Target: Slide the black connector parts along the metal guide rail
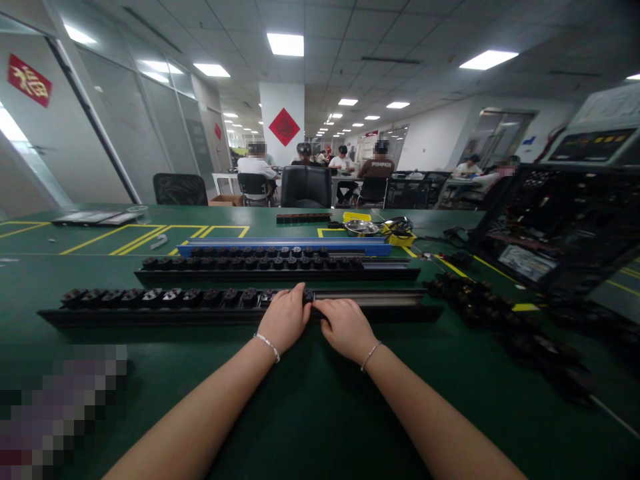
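A long black metal rail (145,319) lies crosswise on the green table, with a row of black socket modules (171,296) in its channel. My left hand (286,319) is closed over the right end of this row, its fingers around a black socket module (309,295). From the right, my right hand (349,328) meets the same spot with bent fingers, the index fingertip against the module or the rail edge. What its fingertips hold, if anything, is hidden. To the right of my hands, the rail's bare channel (383,300) shows.
Behind lie a second filled black rail (275,272) and a blue rail (385,248). Loose black modules (480,310) spread at the right, before an open black equipment case (550,220). Further back are a metal bowl (361,228) and yellow containers. People sit at far tables.
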Available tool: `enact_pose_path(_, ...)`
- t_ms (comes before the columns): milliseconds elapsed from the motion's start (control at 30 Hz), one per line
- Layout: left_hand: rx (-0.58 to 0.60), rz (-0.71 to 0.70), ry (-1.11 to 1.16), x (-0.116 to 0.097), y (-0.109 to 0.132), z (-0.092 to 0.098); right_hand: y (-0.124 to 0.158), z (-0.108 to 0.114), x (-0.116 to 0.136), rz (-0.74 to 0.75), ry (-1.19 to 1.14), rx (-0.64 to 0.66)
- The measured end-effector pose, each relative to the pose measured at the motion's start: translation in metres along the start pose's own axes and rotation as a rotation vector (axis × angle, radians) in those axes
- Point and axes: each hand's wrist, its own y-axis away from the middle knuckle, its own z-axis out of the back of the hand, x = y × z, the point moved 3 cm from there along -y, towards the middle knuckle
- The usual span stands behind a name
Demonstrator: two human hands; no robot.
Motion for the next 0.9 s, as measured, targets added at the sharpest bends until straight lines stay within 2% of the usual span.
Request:
enact_pose_path(233,-0.037,0.021,0.03,-0.006,0.009,0.002,0.001,0.001,-0.005,-0.005,-0.001,-0.001)
enact_pose_path(633,0.068,0.019,-0.084,-0.01,0.017,-0.003,0.007,0.0,-0.011,0.01,-0.001,-0.066)
enact_pose_path(900,0.053,0.03,-0.067,-0.009,0.016,-0.005,-0.004,-0.006,-0.012,-0.245,-0.058,-0.229)
